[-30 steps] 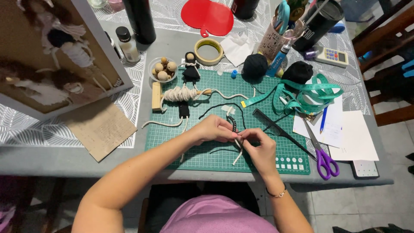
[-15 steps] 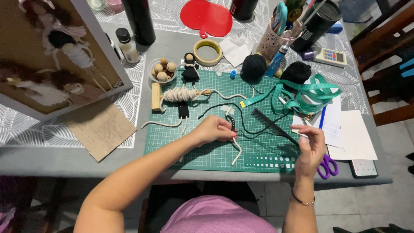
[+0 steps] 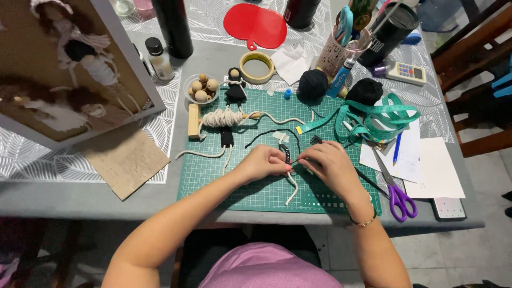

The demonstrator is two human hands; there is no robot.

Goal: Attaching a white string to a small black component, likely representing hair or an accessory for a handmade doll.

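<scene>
Back from the right edge of the green cutting mat (image 3: 224,176), my right hand (image 3: 332,166) has rejoined my left hand (image 3: 261,162) at the mat's middle. Both grips are closed, pinching the cream cord (image 3: 290,184) with its black-wrapped section between fingertips; its loose end trails toward me across the mat. Purple-handled scissors (image 3: 396,192) lie to the right, a bowl of wooden beads (image 3: 201,89) far left.

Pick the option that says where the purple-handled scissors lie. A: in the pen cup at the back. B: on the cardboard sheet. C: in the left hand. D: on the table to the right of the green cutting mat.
D: the purple-handled scissors lie flat beside the right edge of the green cutting mat, blades toward the white papers.
</scene>
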